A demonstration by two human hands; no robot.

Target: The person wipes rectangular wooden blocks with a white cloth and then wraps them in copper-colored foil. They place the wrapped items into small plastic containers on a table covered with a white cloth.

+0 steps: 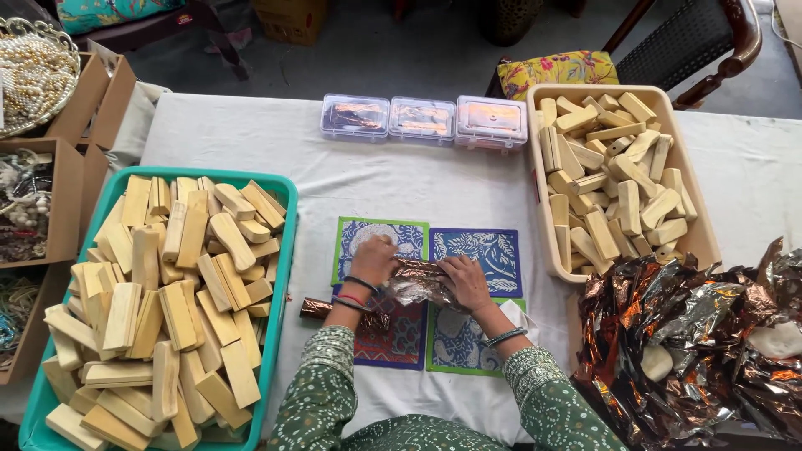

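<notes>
- Hands: left hand (373, 260) and right hand (464, 281) press flat on a foil-wrapped piece (418, 282), fingers close together.
- Piece location: on patterned mats (476, 250), between teal tray (284, 276) and beige tray (543, 209) of wooden blocks (175, 292).
- Contents under foil: apparently a block; not confirmable.
</notes>
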